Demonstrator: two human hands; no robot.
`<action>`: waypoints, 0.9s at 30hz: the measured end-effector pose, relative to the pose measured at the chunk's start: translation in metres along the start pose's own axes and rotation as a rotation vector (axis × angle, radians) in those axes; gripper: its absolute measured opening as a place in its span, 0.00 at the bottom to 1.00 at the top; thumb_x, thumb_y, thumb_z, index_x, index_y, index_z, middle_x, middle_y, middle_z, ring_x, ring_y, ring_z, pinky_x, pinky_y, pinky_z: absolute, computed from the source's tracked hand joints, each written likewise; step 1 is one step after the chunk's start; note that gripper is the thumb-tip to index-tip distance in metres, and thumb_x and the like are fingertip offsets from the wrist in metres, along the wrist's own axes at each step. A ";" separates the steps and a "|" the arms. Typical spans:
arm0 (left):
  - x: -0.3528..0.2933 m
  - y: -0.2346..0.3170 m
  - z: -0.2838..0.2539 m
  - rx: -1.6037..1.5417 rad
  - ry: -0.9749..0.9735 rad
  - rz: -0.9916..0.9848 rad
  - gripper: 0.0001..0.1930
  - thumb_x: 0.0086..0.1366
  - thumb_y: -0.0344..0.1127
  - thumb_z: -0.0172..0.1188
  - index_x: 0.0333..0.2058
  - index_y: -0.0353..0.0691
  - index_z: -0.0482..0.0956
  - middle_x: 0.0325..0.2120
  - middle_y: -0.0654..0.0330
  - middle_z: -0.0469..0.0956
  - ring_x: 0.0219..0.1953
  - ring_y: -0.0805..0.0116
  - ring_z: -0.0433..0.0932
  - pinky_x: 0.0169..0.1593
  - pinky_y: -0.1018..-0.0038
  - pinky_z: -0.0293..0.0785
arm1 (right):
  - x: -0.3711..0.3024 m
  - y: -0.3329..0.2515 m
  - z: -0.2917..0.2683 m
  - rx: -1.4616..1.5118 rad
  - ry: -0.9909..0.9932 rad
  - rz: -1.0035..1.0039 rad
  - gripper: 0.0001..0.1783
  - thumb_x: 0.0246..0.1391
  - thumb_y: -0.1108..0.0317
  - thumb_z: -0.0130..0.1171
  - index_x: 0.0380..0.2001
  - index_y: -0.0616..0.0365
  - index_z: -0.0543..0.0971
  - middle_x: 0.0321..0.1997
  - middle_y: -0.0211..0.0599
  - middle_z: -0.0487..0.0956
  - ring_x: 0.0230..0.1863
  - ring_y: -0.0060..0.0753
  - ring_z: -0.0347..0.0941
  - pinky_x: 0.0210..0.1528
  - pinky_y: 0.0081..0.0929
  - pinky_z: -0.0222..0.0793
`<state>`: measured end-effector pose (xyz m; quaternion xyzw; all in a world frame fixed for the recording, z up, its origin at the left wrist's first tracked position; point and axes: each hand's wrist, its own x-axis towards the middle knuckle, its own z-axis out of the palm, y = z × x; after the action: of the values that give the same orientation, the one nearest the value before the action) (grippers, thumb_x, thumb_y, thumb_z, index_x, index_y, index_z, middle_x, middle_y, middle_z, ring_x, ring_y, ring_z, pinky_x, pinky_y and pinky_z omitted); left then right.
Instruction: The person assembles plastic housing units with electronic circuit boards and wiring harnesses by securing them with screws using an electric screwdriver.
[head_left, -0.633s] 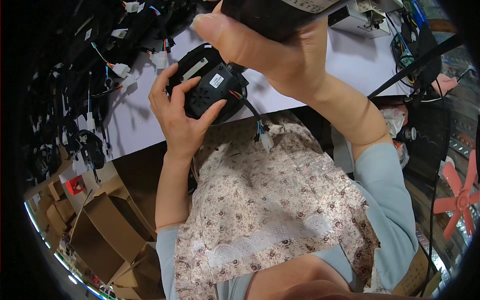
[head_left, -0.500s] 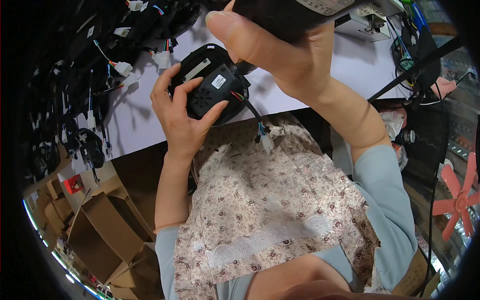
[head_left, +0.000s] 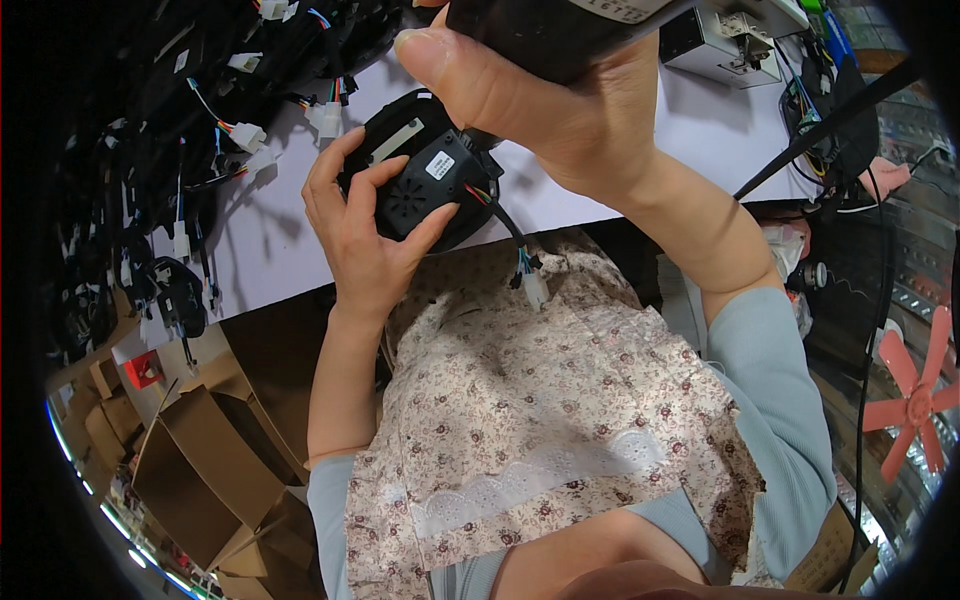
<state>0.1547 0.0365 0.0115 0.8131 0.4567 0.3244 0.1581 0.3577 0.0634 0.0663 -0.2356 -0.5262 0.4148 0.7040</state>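
My left hand point(head_left: 355, 235) grips a rounded black plastic housing point(head_left: 408, 200) at the table's near edge, fingers over its far left side and thumb along its near side. The housing has a round slotted vent, a small white label point(head_left: 439, 165) and a pale strip in a recess. Coloured wires run from it through a black sleeve to a white plug point(head_left: 535, 290) hanging in front of my apron. Above its right side, my right hand point(head_left: 570, 115) is wrapped round a thick black electric screwdriver point(head_left: 515, 40). The hand hides whether the tip touches the housing.
Many black parts with wires and white plugs point(head_left: 247, 136) crowd the table's left. A metal box point(head_left: 725, 50) stands at the back right, near wires and a black cable point(head_left: 820, 130). Cardboard boxes point(head_left: 215, 455) lie lower left; a pink fan point(head_left: 915, 405) is far right.
My right hand and the electric screwdriver have shifted slightly left. My left hand and the housing have stayed almost in place.
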 end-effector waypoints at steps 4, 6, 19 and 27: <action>-0.003 -0.002 0.000 -0.002 0.012 -0.006 0.28 0.46 0.47 0.80 0.43 0.40 0.82 0.61 0.53 0.67 0.64 0.50 0.63 0.65 0.56 0.59 | 0.005 -0.009 -0.001 -0.135 -0.032 0.078 0.14 0.54 0.78 0.70 0.44 0.67 0.81 0.40 0.35 0.84 0.37 0.20 0.80 0.40 0.22 0.78; -0.002 -0.002 0.001 0.017 0.012 -0.009 0.28 0.46 0.47 0.80 0.43 0.40 0.82 0.61 0.53 0.67 0.64 0.49 0.64 0.65 0.56 0.59 | 0.012 0.003 -0.007 -0.132 -0.246 -0.090 0.18 0.52 0.77 0.71 0.46 0.67 0.79 0.40 0.35 0.84 0.38 0.21 0.79 0.42 0.22 0.77; -0.002 -0.002 0.000 0.019 0.029 -0.021 0.28 0.45 0.48 0.80 0.43 0.42 0.83 0.61 0.54 0.68 0.64 0.49 0.63 0.65 0.54 0.58 | 0.012 -0.001 0.004 -0.137 -0.180 0.023 0.09 0.52 0.75 0.69 0.37 0.64 0.82 0.33 0.29 0.83 0.32 0.15 0.76 0.37 0.20 0.73; -0.002 0.002 -0.001 0.082 0.030 0.010 0.27 0.47 0.48 0.79 0.43 0.43 0.83 0.61 0.56 0.68 0.65 0.51 0.63 0.64 0.54 0.59 | 0.007 -0.006 0.008 -0.236 -0.212 0.063 0.06 0.53 0.77 0.70 0.33 0.60 0.81 0.29 0.24 0.80 0.28 0.14 0.72 0.32 0.17 0.69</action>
<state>0.1542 0.0337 0.0129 0.8163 0.4678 0.3184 0.1160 0.3527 0.0649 0.0780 -0.2880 -0.6348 0.3946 0.5987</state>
